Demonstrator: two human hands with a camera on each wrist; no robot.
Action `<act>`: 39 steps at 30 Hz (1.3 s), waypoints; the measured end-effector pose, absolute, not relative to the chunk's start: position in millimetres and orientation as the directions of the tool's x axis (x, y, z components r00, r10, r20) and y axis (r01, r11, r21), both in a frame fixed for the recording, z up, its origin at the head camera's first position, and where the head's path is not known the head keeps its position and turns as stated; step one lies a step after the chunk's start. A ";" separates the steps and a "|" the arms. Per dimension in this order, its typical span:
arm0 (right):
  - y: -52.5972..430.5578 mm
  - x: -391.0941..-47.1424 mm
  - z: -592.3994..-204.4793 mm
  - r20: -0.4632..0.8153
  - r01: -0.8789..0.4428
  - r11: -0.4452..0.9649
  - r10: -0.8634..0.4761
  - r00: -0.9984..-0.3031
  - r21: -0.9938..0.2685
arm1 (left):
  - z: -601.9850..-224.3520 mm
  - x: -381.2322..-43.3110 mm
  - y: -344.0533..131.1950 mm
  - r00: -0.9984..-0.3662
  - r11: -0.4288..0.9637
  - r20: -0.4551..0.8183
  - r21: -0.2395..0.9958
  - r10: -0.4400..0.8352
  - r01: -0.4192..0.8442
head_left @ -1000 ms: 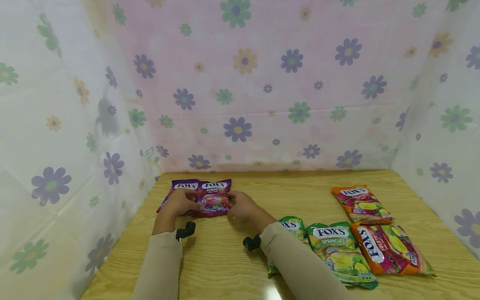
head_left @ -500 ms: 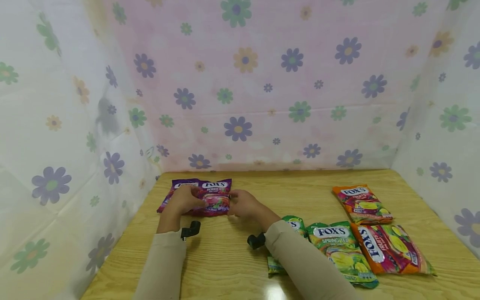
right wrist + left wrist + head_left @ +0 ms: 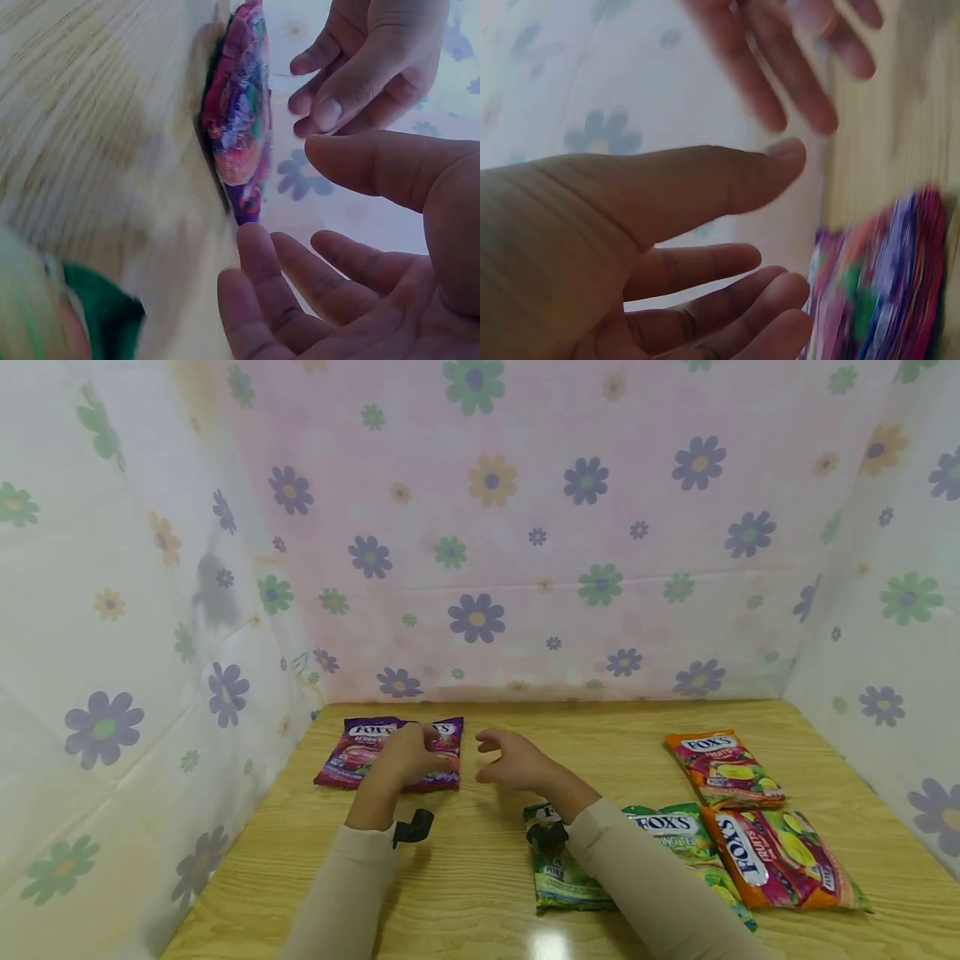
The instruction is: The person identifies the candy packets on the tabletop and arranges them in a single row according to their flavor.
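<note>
Two purple bags of Fox's Berries candy lie side by side at the table's far left: the left bag [image 3: 352, 753] and the right bag [image 3: 452, 737]. My left hand [image 3: 408, 757] is over the right bag in the head view, hiding part of it, with loosely bent fingers and nothing held. Just right of that bag is my right hand [image 3: 519, 763], thumb and fingers spread apart around nothing. In the right wrist view, the purple bag [image 3: 238, 112] lies beyond the fingertips [image 3: 255, 244] of the right hand. The left wrist view has the bag [image 3: 877, 277] blurred at lower right.
Green Spring Tea candy bags [image 3: 573, 870] lie at the front right, partly under the right sleeve [image 3: 645, 877]. Beside them are two orange-and-red Fruits bags, one farther back [image 3: 723, 768] and one nearer [image 3: 787, 860]. Flower-print cloth [image 3: 540, 635] walls the wooden table [image 3: 465, 877].
Both hands have come away from the purple bags and shifted right. The right hand no longer touches the right bag's edge. The purple bags have stayed in place.
</note>
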State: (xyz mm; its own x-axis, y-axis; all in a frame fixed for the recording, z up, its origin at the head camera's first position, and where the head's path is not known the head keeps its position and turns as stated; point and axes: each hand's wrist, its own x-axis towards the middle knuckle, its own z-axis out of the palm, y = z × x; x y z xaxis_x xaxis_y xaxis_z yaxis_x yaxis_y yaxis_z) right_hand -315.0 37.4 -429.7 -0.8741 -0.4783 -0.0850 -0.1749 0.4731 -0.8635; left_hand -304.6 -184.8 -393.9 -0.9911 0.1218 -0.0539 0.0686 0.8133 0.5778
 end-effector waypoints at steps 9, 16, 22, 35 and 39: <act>67.5 -298.8 -414.4 -0.032 -0.268 0.473 -0.535 -0.844 -0.839 | -396.1 -293.7 -147.4 -0.971 0.769 -0.047 0.620 0.234 0.156; 105.8 -283.9 -405.0 -0.003 -0.307 0.481 -0.542 -0.840 -0.822 | -409.8 -289.3 -128.8 -0.943 0.732 -0.042 0.642 0.330 0.227; 143.1 -276.0 -405.6 0.017 -0.308 0.439 -0.551 -0.834 -0.844 | -419.1 -282.0 -111.7 -0.907 0.695 -0.053 0.661 0.419 0.282; 195.7 -269.5 -417.7 0.075 -0.342 0.411 -0.542 -0.837 -0.845 | -432.2 -276.2 -95.9 -0.876 0.543 -0.090 0.813 0.474 0.211; 205.1 -271.3 -422.3 0.017 -0.267 0.419 -0.512 -0.859 -0.868 | -441.6 -274.1 -92.9 -0.859 0.491 -0.120 0.856 0.497 0.164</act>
State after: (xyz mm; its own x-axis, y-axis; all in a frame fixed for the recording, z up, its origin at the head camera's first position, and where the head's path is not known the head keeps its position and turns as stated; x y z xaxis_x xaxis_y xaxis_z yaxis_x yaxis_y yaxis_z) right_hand -271.3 205.1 -422.3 -0.8590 -0.5116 0.0175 -0.2670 0.4186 -0.8680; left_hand -274.1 -92.9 -441.6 -0.8594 0.4969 -0.1204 0.1639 0.4908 0.8557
